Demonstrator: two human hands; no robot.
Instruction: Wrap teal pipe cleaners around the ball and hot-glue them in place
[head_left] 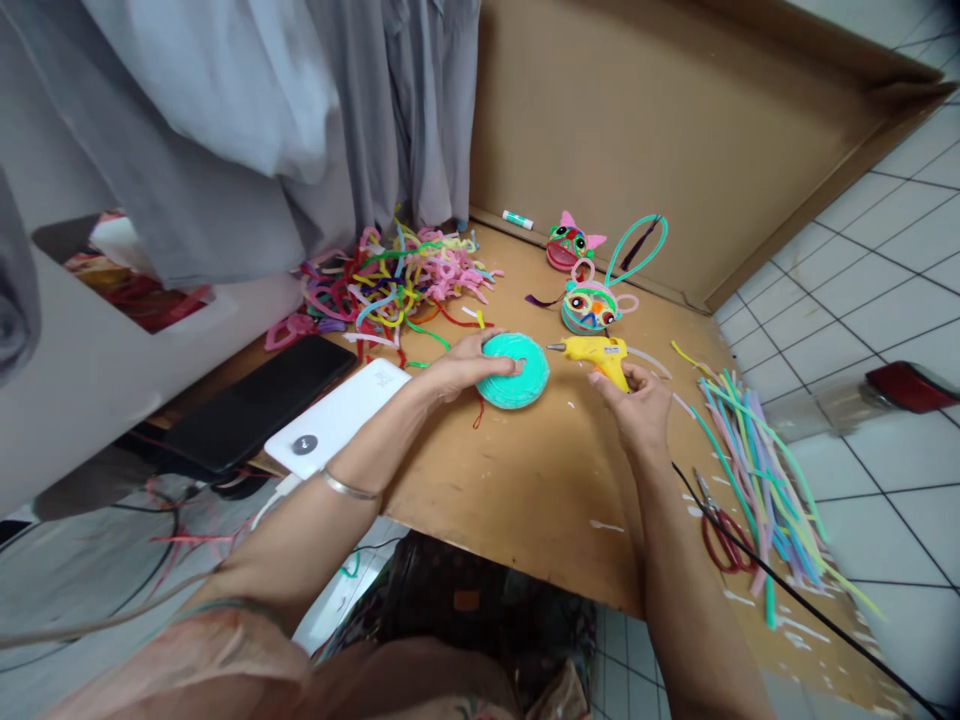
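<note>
My left hand (472, 366) grips a round turquoise disc (517, 385), which looks wound from fuzzy pipe cleaner, with the thumb at the hole in its middle. A thin red loop (478, 412) hangs below the disc's left edge. In my right hand (637, 400) is a yellow hot glue gun (596, 350), its nozzle pointing left at the disc but apart from it. Behind the glue gun sits a decorated animal face (591, 306) with pink loop ears and a turquoise loop. A second face (567, 246) with pink ears stands farther back.
Tangled pipe cleaners (405, 275) lie at the back left. A black phone (262, 400) and a white power bank (337, 415) lie left of my hand. At right are red-handled scissors (724, 535), a bundle of pastel pipe cleaners (765, 480) and a black cord (810, 585). A glue stick (517, 220) lies by the cardboard wall.
</note>
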